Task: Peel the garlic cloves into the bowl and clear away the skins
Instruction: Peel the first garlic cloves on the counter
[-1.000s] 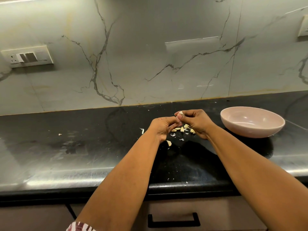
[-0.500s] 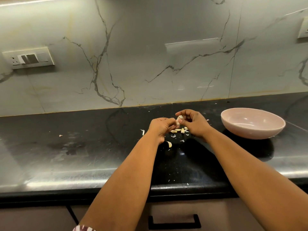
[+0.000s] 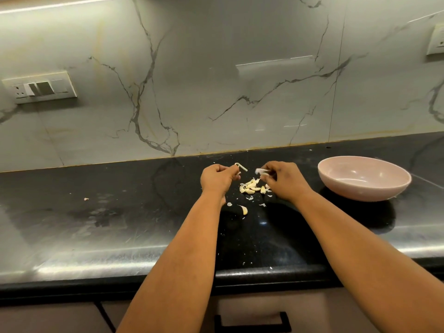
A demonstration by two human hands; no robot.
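Note:
My left hand [image 3: 217,180] pinches a thin pale strip of garlic skin [image 3: 241,167] that sticks up to the right of its fingers. A short gap away, my right hand [image 3: 282,180] grips a whitish garlic clove [image 3: 260,171] at its fingertips. Between and just below the hands lies a small pile of garlic cloves [image 3: 252,186] on the black counter. One more clove [image 3: 244,209] lies apart, nearer to me. A pale pink bowl [image 3: 336,188] stands to the right of my right hand; nothing shows inside it.
Small skin flakes [image 3: 262,205] are scattered round the pile, and one scrap [image 3: 86,199] lies far left. The counter [image 3: 120,224] ends at a marble wall behind. A switch plate [image 3: 39,87] is on the wall at left. A drawer handle [image 3: 252,323] shows below the counter edge.
My hands were joined over one clove; they have drawn apart. The left hand has pulled a strip of skin away to the left while the right hand keeps the clove.

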